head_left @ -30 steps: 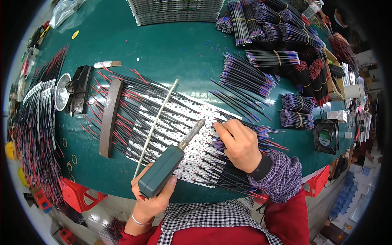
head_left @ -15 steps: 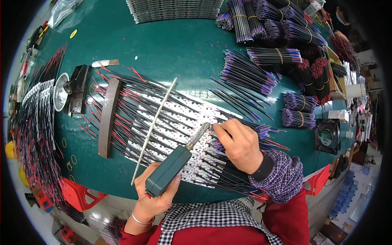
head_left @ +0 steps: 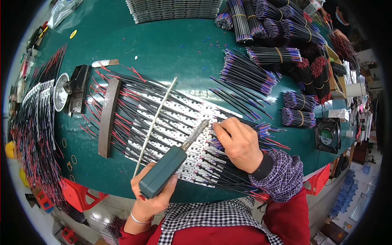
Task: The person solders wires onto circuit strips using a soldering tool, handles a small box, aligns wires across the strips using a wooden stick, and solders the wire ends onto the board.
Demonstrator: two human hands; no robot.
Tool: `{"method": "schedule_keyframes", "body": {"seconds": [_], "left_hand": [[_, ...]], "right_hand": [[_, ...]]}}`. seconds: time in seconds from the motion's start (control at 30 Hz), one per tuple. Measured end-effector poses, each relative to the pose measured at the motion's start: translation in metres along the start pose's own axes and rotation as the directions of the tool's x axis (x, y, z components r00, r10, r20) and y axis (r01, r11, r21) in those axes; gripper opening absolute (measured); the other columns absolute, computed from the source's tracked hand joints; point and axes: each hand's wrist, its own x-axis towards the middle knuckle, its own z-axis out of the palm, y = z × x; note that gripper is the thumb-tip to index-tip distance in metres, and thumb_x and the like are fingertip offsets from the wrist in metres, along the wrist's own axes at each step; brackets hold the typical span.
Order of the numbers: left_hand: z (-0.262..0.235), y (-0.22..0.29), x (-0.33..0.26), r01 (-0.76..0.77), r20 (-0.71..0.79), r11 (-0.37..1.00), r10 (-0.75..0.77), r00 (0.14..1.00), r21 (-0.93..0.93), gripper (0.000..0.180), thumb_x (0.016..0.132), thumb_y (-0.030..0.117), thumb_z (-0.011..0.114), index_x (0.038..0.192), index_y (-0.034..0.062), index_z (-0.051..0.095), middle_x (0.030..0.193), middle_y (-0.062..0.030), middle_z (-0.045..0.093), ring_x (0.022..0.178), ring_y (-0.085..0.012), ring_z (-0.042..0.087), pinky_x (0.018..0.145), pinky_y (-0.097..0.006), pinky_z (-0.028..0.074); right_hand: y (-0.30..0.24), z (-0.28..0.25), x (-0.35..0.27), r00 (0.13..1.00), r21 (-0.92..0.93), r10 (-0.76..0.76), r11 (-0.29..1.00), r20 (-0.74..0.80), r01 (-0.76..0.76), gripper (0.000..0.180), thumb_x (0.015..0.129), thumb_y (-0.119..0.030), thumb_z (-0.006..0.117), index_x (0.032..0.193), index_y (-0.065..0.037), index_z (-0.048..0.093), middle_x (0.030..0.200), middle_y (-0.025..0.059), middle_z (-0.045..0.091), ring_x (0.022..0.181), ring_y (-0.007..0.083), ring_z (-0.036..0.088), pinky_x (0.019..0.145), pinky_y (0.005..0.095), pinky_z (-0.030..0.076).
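My left hand [head_left: 153, 192] is wrapped around the dark green body of a soldering iron [head_left: 164, 171]. Its grey metal tip points up and right, ending just above white circuit boards [head_left: 196, 153] laid in a slanted panel. Close to that tip, my right hand [head_left: 241, 145] is closed in a pinch on a thin wire, mostly hidden by the fingers. Black wires with red ends [head_left: 134, 110] run from the boards to the left. More wires with blue and red ends [head_left: 265, 134] stick out beneath my right hand.
A brown bar [head_left: 109, 118] and a thin pale rod [head_left: 155, 118] lie across the wires. Left stand a dark holder [head_left: 78, 90] and a round metal dish [head_left: 61, 93]. Banded wire bundles [head_left: 273, 56] fill the far right, near a small fan [head_left: 328, 135]. Wired boards [head_left: 38, 94] hang leftmost.
The soldering iron in my left hand has drawn back slightly down and to the left, its tip moving away from my right fingertips. My right hand has barely moved.
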Motion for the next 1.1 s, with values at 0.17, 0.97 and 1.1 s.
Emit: {"method": "schedule_keyframes", "body": {"seconds": [0.17,0.97,1.1], "left_hand": [[-0.001,-0.002,-0.006,0.074,-0.05,0.992,-0.079,0.996,-0.098,0.019,0.074,-0.001,0.074,0.092,-0.0064,0.072,0.08,-0.013,0.067,0.065,-0.0231,0.063,0.061,-0.03,0.05],[0.001,0.001,-0.008,0.045,-0.017,0.999,-0.044,0.999,0.008,0.024,0.081,0.016,0.083,0.091,-0.0009,0.069,0.071,-0.0114,0.065,0.058,-0.018,0.062,0.057,-0.032,0.049],[-0.002,-0.012,-0.014,0.023,-0.153,0.993,-0.04,0.987,-0.112,0.023,0.079,0.012,0.083,0.094,-0.0017,0.072,0.076,-0.0076,0.07,0.062,-0.0143,0.064,0.057,-0.029,0.049]], "right_hand": [[0.002,0.002,0.0,1.0,0.018,0.026,1.0,0.006,-0.026,0.035,0.068,0.007,0.064,0.102,0.003,0.065,0.088,0.0105,0.058,0.077,0.0265,0.063,0.061,0.0353,0.052],[0.002,-0.003,-0.004,0.994,-0.121,-0.111,0.987,-0.005,0.109,0.019,0.078,-0.012,0.059,0.093,-0.001,0.063,0.083,0.0055,0.052,0.079,0.0205,0.057,0.063,0.0319,0.044],[0.004,-0.001,0.002,0.994,-0.153,-0.105,0.983,0.008,0.105,0.018,0.078,-0.013,0.059,0.093,-0.003,0.062,0.086,0.0046,0.052,0.082,0.0194,0.057,0.066,0.0308,0.045]]}}
